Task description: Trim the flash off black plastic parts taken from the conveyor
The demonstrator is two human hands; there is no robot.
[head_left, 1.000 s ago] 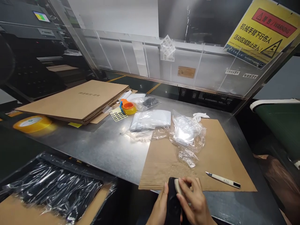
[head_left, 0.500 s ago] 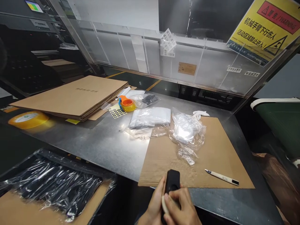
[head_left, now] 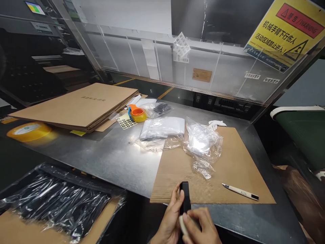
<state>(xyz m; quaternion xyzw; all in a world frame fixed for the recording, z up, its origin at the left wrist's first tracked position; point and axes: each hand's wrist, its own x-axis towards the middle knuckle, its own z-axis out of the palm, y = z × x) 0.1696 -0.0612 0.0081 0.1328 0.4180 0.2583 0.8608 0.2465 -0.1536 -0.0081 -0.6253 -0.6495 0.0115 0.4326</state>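
Note:
My left hand [head_left: 169,222] is wrapped round a long black object [head_left: 186,196] with a smooth, narrow body; its exact kind I cannot make out. In my right hand [head_left: 203,226] is a small cream-coloured piece [head_left: 183,226], pinched between thumb and fingers against the lower part of the black object. Both hands are just off the table's near edge. To their right, a craft knife [head_left: 240,192] marked A26 lies on a flat cardboard sheet [head_left: 236,162]. Crumpled clear plastic bags [head_left: 203,142] rest on the sheet's far part.
Stacked flat cardboard [head_left: 101,101] covers the metal table's [head_left: 101,152] left end. Near it are a tape roll [head_left: 27,131], an orange tape dispenser [head_left: 137,113] and a sticker sheet [head_left: 127,122]. A plastic-lined carton [head_left: 61,200] stands lower left. A transparent panel [head_left: 167,64] hangs behind.
The black object has turned in my left hand, so a narrower side faces me. My right hand has shifted slightly right and down with the cream piece.

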